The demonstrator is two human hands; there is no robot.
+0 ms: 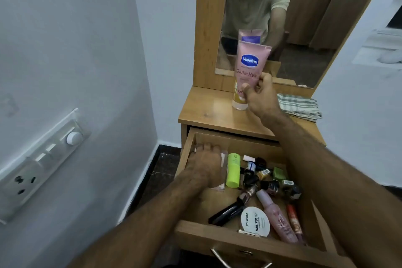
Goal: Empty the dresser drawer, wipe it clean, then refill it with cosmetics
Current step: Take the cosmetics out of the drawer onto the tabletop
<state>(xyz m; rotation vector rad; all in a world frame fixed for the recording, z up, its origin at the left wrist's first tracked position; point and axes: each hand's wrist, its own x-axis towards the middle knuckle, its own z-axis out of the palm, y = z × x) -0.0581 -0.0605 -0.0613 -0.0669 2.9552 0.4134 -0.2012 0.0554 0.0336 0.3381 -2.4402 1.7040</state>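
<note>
- Drawer [219,238] pulled out, nearest cam, still full of cosmetics: nail polish tub [255,223], pink bottle [277,217], green tube [233,169].
- Left hand [206,167] down in back-left corner, fingers curled over a clear packet; grip itself hidden.
- Right hand [257,95] pinches Vaseline tube [250,67], upright, cap down on dresser surface [206,111], beside folded cloth [298,106].
- Left is nearer to the remaining items.

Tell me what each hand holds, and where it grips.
The right hand grips the pink Vaseline tube at its lower body, above the cap. The left hand covers something in the drawer; any grip is hidden.
</note>
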